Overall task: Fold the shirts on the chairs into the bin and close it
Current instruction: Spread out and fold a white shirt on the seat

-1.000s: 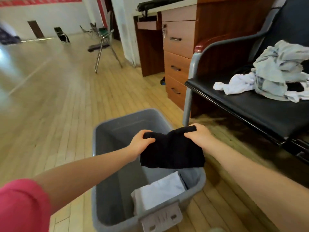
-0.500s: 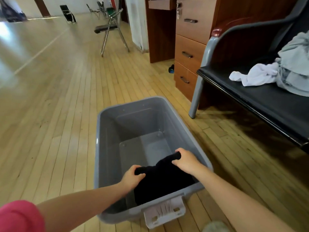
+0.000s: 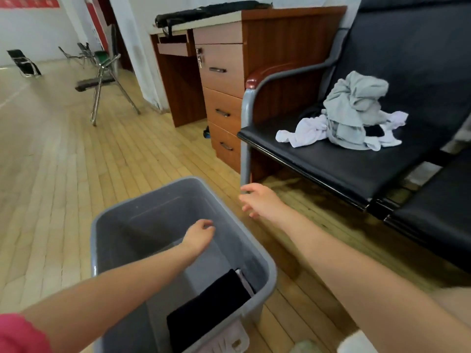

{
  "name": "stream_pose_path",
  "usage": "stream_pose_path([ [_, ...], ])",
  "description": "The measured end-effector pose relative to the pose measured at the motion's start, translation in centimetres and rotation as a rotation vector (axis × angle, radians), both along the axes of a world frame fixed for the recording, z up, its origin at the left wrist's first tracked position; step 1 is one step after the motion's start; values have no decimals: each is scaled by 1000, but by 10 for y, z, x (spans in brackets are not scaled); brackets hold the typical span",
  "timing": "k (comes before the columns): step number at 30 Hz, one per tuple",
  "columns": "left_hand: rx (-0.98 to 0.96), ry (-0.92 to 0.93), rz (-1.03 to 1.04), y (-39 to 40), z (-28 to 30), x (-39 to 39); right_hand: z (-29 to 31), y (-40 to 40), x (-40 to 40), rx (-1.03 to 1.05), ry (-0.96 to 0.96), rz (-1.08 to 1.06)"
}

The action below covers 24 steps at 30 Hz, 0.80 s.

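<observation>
A grey plastic bin stands open on the wooden floor in front of me. A folded black shirt lies inside at its near end, with a white edge of another folded shirt showing beside it. My left hand hovers over the bin's middle, fingers loosely curled, holding nothing. My right hand is above the floor just right of the bin, fingers spread and empty. A heap of grey and white shirts lies crumpled on the black chair seat to the right.
A wooden desk with drawers stands left of the chair. The chair's grey metal armrest and leg are close to my right hand. A folding metal chair stands further back on the floor. No lid is in view.
Both hands let go of the black shirt, which now lies in the bin. They rose out; the right hand moved toward the chair. My view lifted.
</observation>
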<state>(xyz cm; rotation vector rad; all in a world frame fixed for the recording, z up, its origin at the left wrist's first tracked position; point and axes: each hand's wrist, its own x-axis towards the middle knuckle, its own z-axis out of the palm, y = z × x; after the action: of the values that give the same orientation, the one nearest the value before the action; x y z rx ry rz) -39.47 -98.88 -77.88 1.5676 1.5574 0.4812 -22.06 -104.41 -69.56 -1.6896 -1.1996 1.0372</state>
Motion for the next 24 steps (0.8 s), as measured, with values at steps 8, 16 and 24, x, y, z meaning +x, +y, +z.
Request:
stream_pose_path([
  [8,257,-307,-359,-25,131,171,115,-83,141,149,-138,-336],
  [16,173,-494,-769,-148,172,341,105,-247,267,129,-284,-775],
  [24,425,-238,-1200,-241,139,434,53,-384,332,-132,-574,-1048],
])
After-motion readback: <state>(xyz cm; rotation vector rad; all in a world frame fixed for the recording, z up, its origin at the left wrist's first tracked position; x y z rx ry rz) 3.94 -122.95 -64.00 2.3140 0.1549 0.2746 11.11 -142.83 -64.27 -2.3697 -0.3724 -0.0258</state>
